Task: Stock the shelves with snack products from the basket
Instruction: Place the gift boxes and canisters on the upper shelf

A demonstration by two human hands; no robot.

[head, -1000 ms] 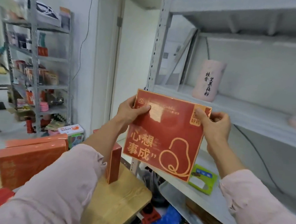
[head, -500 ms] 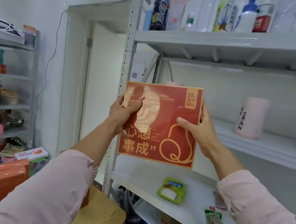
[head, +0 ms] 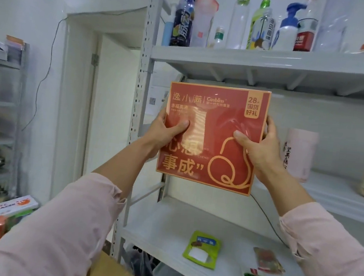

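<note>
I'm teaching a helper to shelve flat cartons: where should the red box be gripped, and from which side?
Take the red box by its two side edges near mid-height, one hand from each side, thumb on the front, fingers behind, as the left hand and right hand do. It is broad, thin and upright; gripping both edges likely stops it tipping.

Pale pink long sleeves (head: 59,226), gathered cuffs, bare forearms
</note>
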